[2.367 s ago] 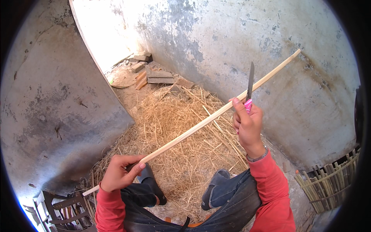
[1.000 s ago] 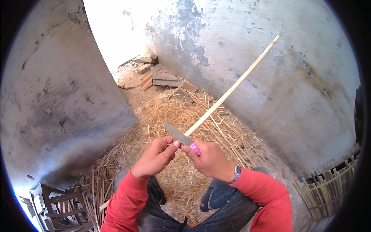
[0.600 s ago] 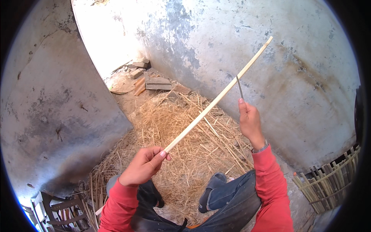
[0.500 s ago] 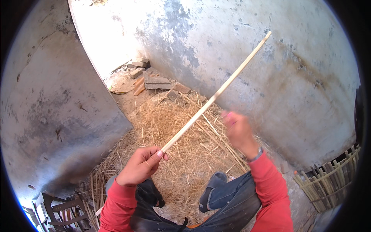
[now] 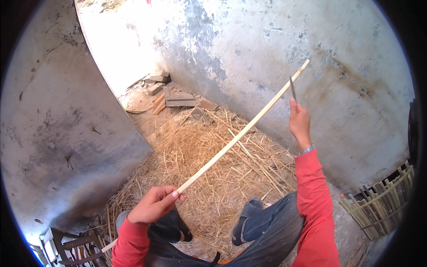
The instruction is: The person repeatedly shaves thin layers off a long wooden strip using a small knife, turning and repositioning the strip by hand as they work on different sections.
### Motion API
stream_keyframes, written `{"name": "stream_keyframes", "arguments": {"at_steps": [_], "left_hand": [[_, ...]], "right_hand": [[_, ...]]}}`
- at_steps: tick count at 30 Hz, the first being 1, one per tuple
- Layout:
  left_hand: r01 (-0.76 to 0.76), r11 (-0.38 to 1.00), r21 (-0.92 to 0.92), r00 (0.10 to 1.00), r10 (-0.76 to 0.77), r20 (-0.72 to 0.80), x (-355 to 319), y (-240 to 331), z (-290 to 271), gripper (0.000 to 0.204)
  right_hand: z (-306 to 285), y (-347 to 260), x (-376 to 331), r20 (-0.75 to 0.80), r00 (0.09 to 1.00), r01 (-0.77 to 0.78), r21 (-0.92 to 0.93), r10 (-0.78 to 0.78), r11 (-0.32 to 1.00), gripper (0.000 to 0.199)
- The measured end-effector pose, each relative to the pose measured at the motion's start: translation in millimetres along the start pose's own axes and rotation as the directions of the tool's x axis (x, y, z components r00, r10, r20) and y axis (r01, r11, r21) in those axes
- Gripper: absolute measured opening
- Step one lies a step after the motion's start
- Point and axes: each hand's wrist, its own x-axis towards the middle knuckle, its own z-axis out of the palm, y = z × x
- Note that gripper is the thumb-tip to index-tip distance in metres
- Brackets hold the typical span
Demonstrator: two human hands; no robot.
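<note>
A long pale stick, apparently split bamboo or wood (image 5: 240, 134), slants from lower left up to the right in front of me. My left hand (image 5: 153, 204) is closed on its lower end, thumb on top. In my right hand (image 5: 300, 124), closed and raised, is a small knife (image 5: 292, 89) with a thin dark blade. The blade points up and lies close to the stick's upper part; whether it touches the stick I cannot tell. The knife's handle is hidden in my fingers.
Dry shavings (image 5: 200, 147) and loose strips (image 5: 253, 158) cover the floor around my feet. Bricks (image 5: 180, 99) lie by the bright doorway. At right stands a basket-like bundle of sticks (image 5: 378, 204); at lower left, a dark chair-like frame (image 5: 73, 244). Stained walls (image 5: 275, 40) rise on both sides.
My right hand has moved up and to the right along the stick, and the knife blade now shows clearly. The stick's far end has dipped, with my left hand slightly lower.
</note>
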Motion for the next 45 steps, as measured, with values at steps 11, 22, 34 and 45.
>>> {"name": "stream_keyframes", "arguments": {"at_steps": [11,22,34,45], "left_hand": [[-0.058,0.968,0.246,0.963,0.119,-0.242,11,-24,-13,0.024],[-0.134,0.967,0.215,0.974,0.168,-0.152,9,-10,-6,0.022],[-0.139,0.965,0.223,0.926,0.206,-0.315,-6,-21,-28,0.024],[0.009,0.902,0.431,0.904,0.177,-0.389,11,-25,-27,0.024]], "right_hand": [[6,-155,2,-0.091,0.931,0.362,0.359,-0.354,0.860,0.049],[-7,-286,214,-0.611,0.730,0.288,-0.131,-0.306,0.949,0.064],[102,-179,-93,0.391,0.492,0.866,-0.126,-0.778,0.484,0.013],[135,-152,-134,0.465,0.486,0.815,0.064,-0.740,0.576,0.020]]}}
